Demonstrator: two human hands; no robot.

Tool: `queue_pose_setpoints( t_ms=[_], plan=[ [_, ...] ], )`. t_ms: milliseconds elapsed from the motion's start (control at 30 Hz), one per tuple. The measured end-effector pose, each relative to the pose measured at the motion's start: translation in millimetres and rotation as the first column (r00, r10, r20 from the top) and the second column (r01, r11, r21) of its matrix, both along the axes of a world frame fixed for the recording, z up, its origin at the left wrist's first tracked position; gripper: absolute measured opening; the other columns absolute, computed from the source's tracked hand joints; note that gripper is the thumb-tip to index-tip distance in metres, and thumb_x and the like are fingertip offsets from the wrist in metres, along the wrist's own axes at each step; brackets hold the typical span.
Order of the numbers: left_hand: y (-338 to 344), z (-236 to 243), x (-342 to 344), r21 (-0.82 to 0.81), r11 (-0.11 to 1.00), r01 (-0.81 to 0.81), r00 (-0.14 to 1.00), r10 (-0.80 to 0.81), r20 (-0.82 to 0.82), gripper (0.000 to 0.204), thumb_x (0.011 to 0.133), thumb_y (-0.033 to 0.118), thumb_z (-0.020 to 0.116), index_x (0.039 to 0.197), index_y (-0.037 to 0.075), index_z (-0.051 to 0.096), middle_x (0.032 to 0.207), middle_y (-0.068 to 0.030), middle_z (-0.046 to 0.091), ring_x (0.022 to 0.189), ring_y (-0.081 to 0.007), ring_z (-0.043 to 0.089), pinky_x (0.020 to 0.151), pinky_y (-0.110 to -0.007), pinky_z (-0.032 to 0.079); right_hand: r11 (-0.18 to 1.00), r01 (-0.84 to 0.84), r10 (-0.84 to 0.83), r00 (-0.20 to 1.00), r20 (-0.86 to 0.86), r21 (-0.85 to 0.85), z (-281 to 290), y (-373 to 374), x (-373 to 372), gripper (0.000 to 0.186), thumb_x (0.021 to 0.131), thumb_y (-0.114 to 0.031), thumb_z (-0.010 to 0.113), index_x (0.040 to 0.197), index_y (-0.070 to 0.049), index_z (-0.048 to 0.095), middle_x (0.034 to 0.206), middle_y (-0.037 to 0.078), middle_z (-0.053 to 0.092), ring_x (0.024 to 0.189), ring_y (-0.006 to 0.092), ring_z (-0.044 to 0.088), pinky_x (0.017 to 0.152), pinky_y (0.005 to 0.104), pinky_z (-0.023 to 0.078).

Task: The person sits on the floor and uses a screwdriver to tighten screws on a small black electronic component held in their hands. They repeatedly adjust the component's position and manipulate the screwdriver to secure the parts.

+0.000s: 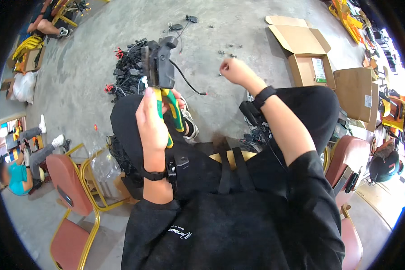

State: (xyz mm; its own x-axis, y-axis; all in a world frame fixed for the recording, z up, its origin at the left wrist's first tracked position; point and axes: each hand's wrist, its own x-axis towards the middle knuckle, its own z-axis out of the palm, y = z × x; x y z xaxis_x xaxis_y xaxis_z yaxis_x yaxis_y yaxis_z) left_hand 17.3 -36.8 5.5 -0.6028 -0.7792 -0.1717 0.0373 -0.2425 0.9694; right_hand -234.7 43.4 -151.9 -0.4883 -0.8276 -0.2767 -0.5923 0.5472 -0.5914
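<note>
My left hand (150,119) is closed around pliers (177,119) with green and yellow handles. A black plastic device (166,67) sits above the fingers at the head end of the pliers, hiding the jaws; whether the fingers or the jaws bear it, I cannot tell. From its side hangs a short black cable (186,80) with a reddish tip. My right hand (240,74) is raised to the right, apart from the device, its fingers curled together. Anything inside those fingers is too small or hidden to make out. Several small dark parts (231,55) lie on the floor just beyond it.
A heap of black devices with cables (128,67) lies beside my left knee, and more cables (256,137) lie between my legs. An open cardboard box (297,67) stands at the right near another carton (353,92). Chairs (69,180) flank me; other people sit farther off.
</note>
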Motion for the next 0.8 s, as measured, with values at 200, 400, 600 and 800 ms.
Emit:
queue_pose_setpoints(
  t_ms=[200,400,600,800],
  plan=[
    [-24,13,33,-0.009,0.986,-0.165,0.983,0.165,0.083,0.058,0.099,0.042,0.024,0.108,-0.008,0.053,0.087,-0.0175,0.06,0.078,-0.028,0.06,0.076,-0.04,0.048,0.899,-0.301,0.243,0.947,0.209,0.319,-137,3,37,0.024,0.079,-0.016,0.053,0.095,-0.007,0.068,0.096,0.019,0.067,0.094,0.0353,0.064,0.082,0.0422,0.051],
    [-39,0,52,0.061,0.95,-0.308,0.949,0.302,0.09,0.063,0.092,0.055,0.03,0.112,-0.003,0.046,0.089,-0.0161,0.053,0.08,-0.0299,0.054,0.074,-0.042,0.045,0.911,-0.22,0.157,0.967,0.201,0.349,-200,-60,78,0.028,0.079,-0.016,0.054,0.102,-0.005,0.065,0.097,0.022,0.067,0.09,0.0339,0.066,0.08,0.042,0.052],
    [-63,-6,51,0.035,0.928,-0.371,0.909,0.356,0.215,0.059,0.09,0.056,0.029,0.103,0.001,0.047,0.077,-0.014,0.05,0.065,-0.0297,0.052,0.061,-0.042,0.046,0.735,0.269,-0.672,0.411,0.616,0.622,-276,-107,132,0.045,0.086,-0.039,0.059,0.089,0.005,0.065,0.076,0.015,0.068,0.06,0.0211,0.065,0.052,0.0316,0.053],
    [-76,-10,60,0.107,0.905,-0.411,0.896,0.38,0.231,0.056,0.092,0.056,0.032,0.1,0.002,0.047,0.076,-0.0139,0.052,0.061,-0.0307,0.055,0.057,-0.042,0.048,0.67,0.323,-0.742,0.253,0.621,0.668,-308,-118,145,0.025,0.088,-0.024,0.066,0.084,0.0,0.064,0.083,0.01,0.068,0.057,0.0111,0.055,0.049,0.0237,0.044]
  ],
)
